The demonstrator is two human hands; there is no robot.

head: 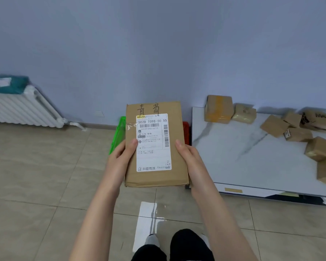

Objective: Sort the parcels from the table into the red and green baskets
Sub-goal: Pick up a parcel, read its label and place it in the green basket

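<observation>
The left hand (120,157) grips the left edge of a flat cardboard parcel (155,146), thumb on the top face. The right hand (188,157) grips the right edge in the same way. The parcel is held between the hands, above the floor (36,166), with its label side up and its long axis pointing away from the person.

The parcel hides most of both baskets. One corner of the green basket (120,132) shows just beyond the left hand. A strip of the red basket (186,132) shows between the parcel and the tabletop (233,157).

The left edge of the tabletop runs just beside the right hand. More parcels (297,129) are grouped toward its far and right sides, well apart from the hands.

To the left, tiled floor extends to a white radiator (21,112) at the wall.
</observation>
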